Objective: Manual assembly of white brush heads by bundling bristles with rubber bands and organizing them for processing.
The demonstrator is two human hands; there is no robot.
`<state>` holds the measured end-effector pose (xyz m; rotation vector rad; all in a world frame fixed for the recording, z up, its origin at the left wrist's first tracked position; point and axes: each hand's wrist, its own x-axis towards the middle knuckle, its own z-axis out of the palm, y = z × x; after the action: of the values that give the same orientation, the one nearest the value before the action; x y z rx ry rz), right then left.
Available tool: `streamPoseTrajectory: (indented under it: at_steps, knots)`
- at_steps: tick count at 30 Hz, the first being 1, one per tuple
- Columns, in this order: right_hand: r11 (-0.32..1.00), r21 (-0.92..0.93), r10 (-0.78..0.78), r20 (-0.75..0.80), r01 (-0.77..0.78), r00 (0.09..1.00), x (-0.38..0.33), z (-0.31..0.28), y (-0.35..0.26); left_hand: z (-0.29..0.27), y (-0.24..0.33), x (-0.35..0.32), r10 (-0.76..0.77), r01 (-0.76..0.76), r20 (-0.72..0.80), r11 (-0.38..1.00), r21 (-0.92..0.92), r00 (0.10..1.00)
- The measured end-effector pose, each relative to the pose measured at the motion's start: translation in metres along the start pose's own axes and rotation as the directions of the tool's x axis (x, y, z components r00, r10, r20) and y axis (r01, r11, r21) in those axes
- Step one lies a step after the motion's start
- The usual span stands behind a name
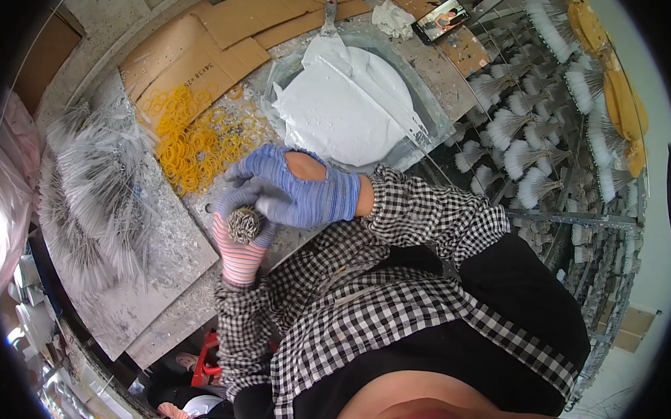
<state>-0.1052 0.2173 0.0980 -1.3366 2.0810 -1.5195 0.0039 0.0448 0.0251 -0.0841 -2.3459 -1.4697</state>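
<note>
My left hand, in a pink-and-white striped glove with bluish fingers, is closed round a bundle of thin grey strands. The bundle's cut-looking round end faces up. My right hand, in a blue knitted glove with a large hole over the back, curls over the top of the bundle and meets the left fingertips. Its fingers are bent, and whatever may be between them is hidden. Just beyond both hands lies a spread pile of yellow rubber bands. Loose bunches of clear, thin strands lie to the left.
A round mass of white paste sits on a plastic sheet, with a scraper behind it. Cardboard, crumpled tissue and a phone lie at the back. White-tipped bunches fill a rack at right. Another person is at lower left.
</note>
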Motion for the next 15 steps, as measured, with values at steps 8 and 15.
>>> streamPoseTrajectory:
  at_steps: [8, 15]
  knots:
    - [0.982, 0.189, -0.021, 0.079, 0.006, 0.997, 0.001, 0.061, 0.03, -0.05, 0.099, 0.073, 0.193, -0.242, 0.278, 0.958, 0.153, 0.941]
    - [0.952, 0.283, -0.101, -0.059, 0.114, 0.993, 0.015, 0.088, 0.054, -0.038, 0.108, 0.1, -0.094, -0.073, 0.586, 0.964, 0.255, 0.805]
